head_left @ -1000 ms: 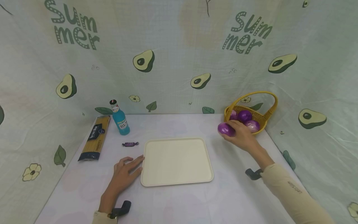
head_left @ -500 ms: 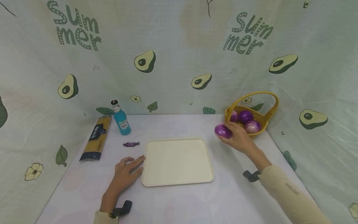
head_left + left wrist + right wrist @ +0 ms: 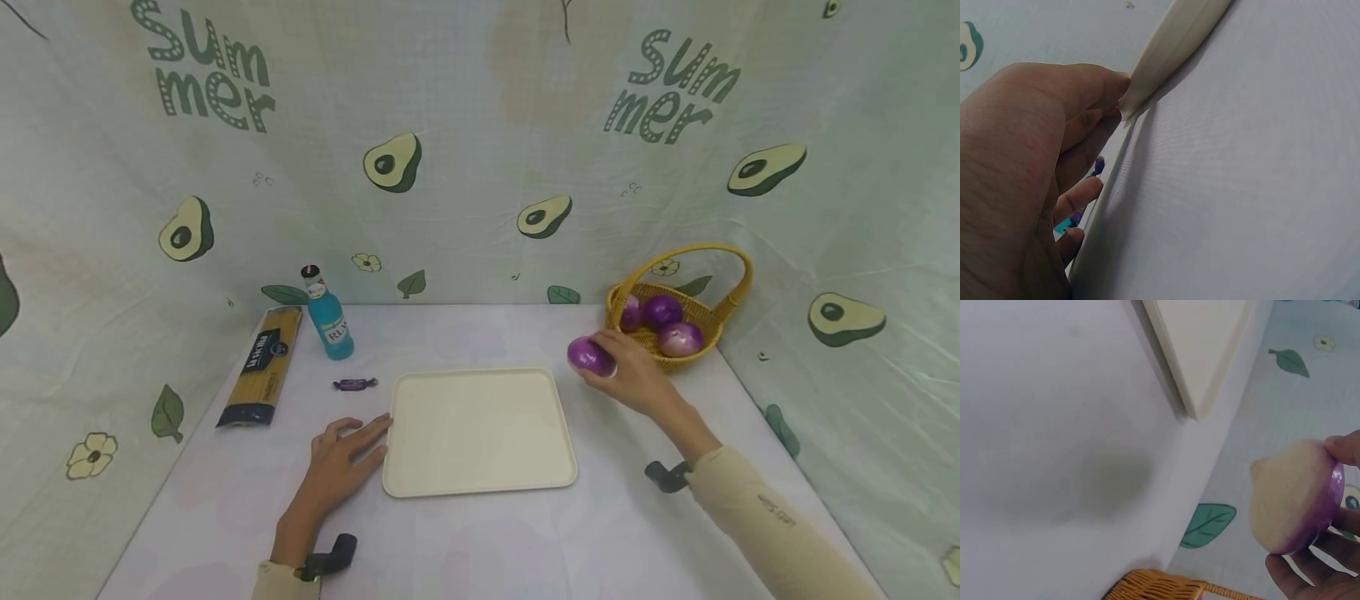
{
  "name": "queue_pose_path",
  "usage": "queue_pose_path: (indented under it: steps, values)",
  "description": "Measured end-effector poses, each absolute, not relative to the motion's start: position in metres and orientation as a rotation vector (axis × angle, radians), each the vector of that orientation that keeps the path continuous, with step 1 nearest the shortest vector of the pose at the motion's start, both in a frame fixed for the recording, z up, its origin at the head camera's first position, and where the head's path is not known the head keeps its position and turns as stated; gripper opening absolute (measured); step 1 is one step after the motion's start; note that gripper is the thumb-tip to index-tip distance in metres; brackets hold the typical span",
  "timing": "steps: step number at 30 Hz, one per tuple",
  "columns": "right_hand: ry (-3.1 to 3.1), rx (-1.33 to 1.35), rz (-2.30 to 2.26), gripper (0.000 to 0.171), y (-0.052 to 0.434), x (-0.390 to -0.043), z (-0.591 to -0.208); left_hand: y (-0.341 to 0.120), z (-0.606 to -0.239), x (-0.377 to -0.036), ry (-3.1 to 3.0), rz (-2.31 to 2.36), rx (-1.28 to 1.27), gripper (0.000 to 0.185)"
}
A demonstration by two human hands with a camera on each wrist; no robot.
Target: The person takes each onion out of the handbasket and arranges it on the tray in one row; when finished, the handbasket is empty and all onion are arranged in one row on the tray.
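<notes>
My right hand [image 3: 628, 372] holds a glossy purple turnip [image 3: 589, 357] just left of the basket and above the table. In the right wrist view, this turnip [image 3: 1297, 497] shows a cream side with a small nub, with thumb and fingers around its purple part. The yellow wicker basket [image 3: 697, 313] contains several more turnips, such as a purple-and-white one [image 3: 681, 340]. Beside the cream tray [image 3: 480, 433], my left hand [image 3: 336, 463] rests on the table, its fingertips touching the tray's left edge. That edge [image 3: 1166, 56] meets the thumb and index finger in the left wrist view.
A bag of spaghetti [image 3: 262, 367] lies at the left, next to an upright blue bottle [image 3: 330, 323]. Between bottle and tray is a purple-wrapped candy [image 3: 355, 384]. A patterned cloth [image 3: 465, 150] hangs behind the table. The basket's tall handle arches upward.
My right hand has carried the turnip a little left and down, away from the basket. My left hand stays at the tray's edge. The head view has shifted slightly.
</notes>
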State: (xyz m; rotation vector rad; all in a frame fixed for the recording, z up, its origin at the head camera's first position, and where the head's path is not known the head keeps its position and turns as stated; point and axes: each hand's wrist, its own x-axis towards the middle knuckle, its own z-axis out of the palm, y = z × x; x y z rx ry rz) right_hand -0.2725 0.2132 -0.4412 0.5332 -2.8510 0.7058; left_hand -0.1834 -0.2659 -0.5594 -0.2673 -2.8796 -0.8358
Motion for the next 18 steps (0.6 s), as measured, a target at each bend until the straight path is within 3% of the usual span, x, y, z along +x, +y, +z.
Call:
queue_pose_path:
  steps: [18]
  values:
    - [-2.784,0.620,0.718,0.066,0.196,-0.271,-0.450,-0.269,-0.562,-0.185,-2.898,-0.836,-0.270,0.048]
